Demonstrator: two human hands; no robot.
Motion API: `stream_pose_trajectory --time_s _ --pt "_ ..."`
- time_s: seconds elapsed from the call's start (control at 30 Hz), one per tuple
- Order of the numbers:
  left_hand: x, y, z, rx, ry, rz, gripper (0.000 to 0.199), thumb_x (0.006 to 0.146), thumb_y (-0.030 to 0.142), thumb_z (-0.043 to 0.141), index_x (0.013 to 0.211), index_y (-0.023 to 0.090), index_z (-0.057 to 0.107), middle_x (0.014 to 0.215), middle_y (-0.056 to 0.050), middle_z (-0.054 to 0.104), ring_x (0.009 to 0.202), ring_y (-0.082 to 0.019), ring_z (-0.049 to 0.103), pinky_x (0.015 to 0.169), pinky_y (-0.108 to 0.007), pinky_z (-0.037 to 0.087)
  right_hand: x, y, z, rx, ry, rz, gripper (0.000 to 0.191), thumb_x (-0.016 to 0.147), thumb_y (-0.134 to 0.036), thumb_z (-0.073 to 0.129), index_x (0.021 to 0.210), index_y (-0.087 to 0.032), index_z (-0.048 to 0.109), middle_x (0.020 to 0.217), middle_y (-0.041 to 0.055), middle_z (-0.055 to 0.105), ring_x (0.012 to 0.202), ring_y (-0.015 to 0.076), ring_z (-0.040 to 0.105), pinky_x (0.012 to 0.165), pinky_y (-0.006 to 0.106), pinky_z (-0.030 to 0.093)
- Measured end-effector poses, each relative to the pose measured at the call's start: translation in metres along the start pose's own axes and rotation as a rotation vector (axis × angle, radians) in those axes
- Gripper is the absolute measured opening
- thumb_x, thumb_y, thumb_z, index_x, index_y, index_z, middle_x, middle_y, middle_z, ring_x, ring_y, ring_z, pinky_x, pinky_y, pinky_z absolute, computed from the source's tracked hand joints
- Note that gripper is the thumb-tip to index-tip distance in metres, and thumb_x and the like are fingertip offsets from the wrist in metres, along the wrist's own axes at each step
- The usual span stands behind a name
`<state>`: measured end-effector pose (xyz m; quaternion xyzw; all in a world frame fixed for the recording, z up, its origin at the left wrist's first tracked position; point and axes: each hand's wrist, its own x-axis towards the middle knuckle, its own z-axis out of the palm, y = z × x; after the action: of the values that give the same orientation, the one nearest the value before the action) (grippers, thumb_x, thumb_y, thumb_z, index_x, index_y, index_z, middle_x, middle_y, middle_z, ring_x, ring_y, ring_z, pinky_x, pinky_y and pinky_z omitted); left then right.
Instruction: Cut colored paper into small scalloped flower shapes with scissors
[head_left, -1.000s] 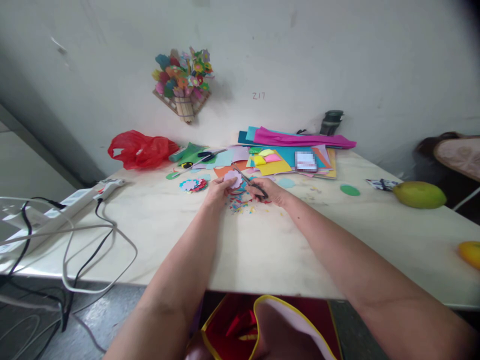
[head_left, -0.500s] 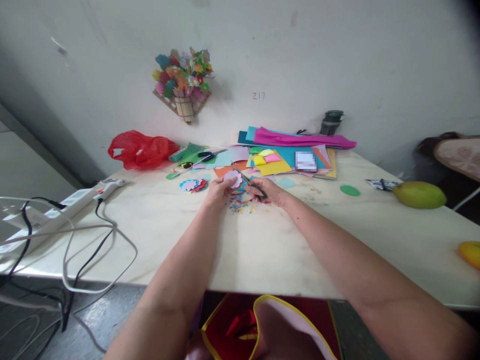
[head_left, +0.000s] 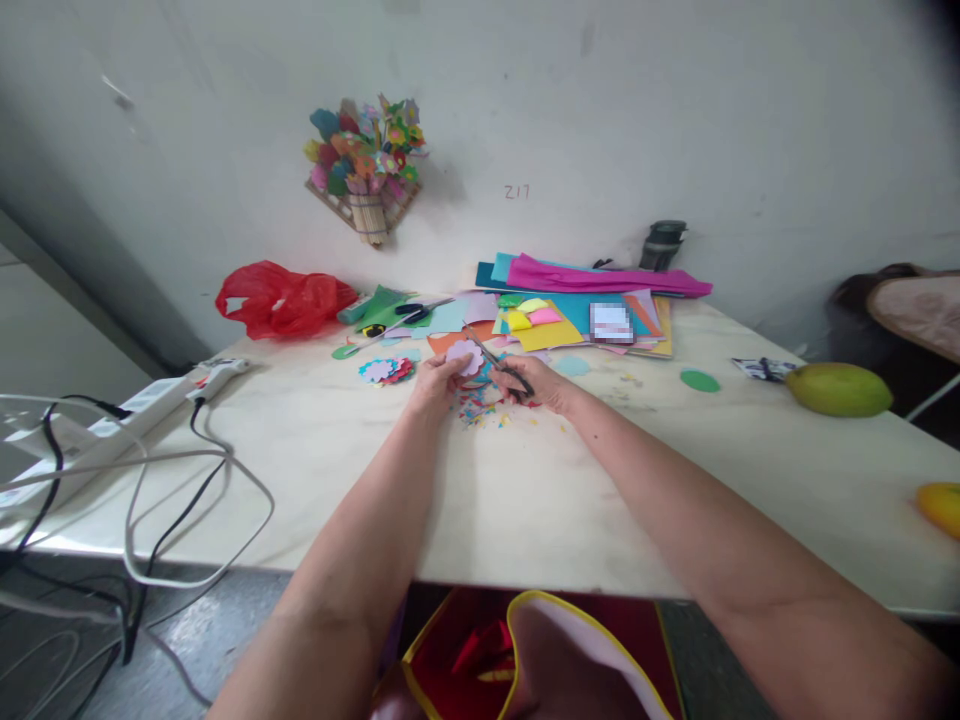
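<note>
My left hand [head_left: 440, 383] pinches a lilac paper piece [head_left: 465, 357] with a scalloped edge. Closed around the handles of dark scissors [head_left: 514, 377] is my right hand [head_left: 536, 384]; the blades point up and left, beside the paper's right edge. Small colourful paper scraps [head_left: 480, 408] lie on the table below both hands. To the left rests a group of scalloped paper pieces [head_left: 386, 371] in lilac, blue and red. A second pair of scissors [head_left: 412, 311] lies farther back.
Coloured sheets [head_left: 551, 330] and a magenta roll [head_left: 607, 277] lie at the back. A red plastic bag [head_left: 281, 300] is back left. Cables and a power strip [head_left: 112, 430] occupy the left; a green fruit [head_left: 838, 389] sits right.
The lilac paper and the scissors have shifted very slightly in my hands. Everything else looks the same.
</note>
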<state>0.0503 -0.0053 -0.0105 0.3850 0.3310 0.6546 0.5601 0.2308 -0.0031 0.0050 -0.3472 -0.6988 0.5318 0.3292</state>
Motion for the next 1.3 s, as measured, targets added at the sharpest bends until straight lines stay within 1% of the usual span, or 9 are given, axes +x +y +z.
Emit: stream_pose_trajectory --time_s 0.17,0.37,0.7,0.93,1.13,1.3 --pt "-0.0019 0.0010 0.0027 -0.022 -0.003 -0.001 0.022 0.056 0.016 0.078 0.075 0.010 0.069 0.074 -0.006 0.071 0.063 -0.013 0.065 0.065 -0.024 0.054 -0.0015 -0.0038 0.0018 0.000 0.012 0.018 0.032 0.072 -0.043 0.071 0.074 -0.016 0.053 0.053 -0.0040 0.055 0.038 0.0055 0.047 0.032 0.016 0.028" --pt "-0.0034 0.0021 0.0048 -0.025 0.019 -0.013 0.021 0.056 0.015 0.078 0.073 0.010 0.069 0.072 -0.006 0.070 0.062 -0.013 0.065 0.066 -0.025 0.054 -0.0041 -0.0092 0.0048 0.011 0.041 0.039 0.033 0.070 -0.042 0.072 0.074 -0.015 0.054 0.051 -0.0051 0.053 0.037 0.0048 0.046 0.032 0.016 0.029" --pt "-0.0040 0.0029 0.0073 -0.056 0.013 -0.015 0.021 0.053 0.013 0.079 0.071 0.010 0.069 0.071 -0.005 0.071 0.061 -0.012 0.064 0.061 -0.021 0.053 -0.0004 -0.0029 0.0036 0.028 0.036 0.006 0.032 0.070 -0.041 0.073 0.075 -0.015 0.055 0.052 -0.0050 0.055 0.038 0.0053 0.047 0.033 0.016 0.030" --pt "-0.0050 0.0048 0.0089 -0.065 0.011 -0.028 0.019 0.055 0.010 0.078 0.071 0.009 0.068 0.070 -0.005 0.070 0.061 -0.011 0.064 0.061 -0.020 0.052 -0.0007 -0.0038 0.0046 0.047 0.029 0.006 0.031 0.070 -0.040 0.073 0.075 -0.015 0.055 0.052 -0.0051 0.055 0.037 0.0049 0.046 0.033 0.016 0.029" --pt "-0.0038 0.0033 0.0078 -0.065 0.030 -0.022 0.018 0.055 0.011 0.078 0.070 0.009 0.068 0.070 -0.005 0.070 0.060 -0.011 0.063 0.062 -0.021 0.052 -0.0012 -0.0056 0.0053 0.041 0.036 0.009 0.031 0.072 -0.040 0.072 0.072 -0.015 0.054 0.053 -0.0038 0.056 0.040 0.0053 0.049 0.034 0.015 0.030" --pt "-0.0044 0.0036 0.0083 -0.059 0.025 -0.017 0.021 0.054 0.012 0.080 0.071 0.008 0.068 0.070 -0.005 0.070 0.061 -0.011 0.064 0.064 -0.022 0.053 -0.0022 -0.0077 0.0063 0.026 0.043 0.030 0.029 0.073 -0.039 0.071 0.073 -0.015 0.054 0.052 -0.0044 0.055 0.037 0.0050 0.047 0.033 0.016 0.029"
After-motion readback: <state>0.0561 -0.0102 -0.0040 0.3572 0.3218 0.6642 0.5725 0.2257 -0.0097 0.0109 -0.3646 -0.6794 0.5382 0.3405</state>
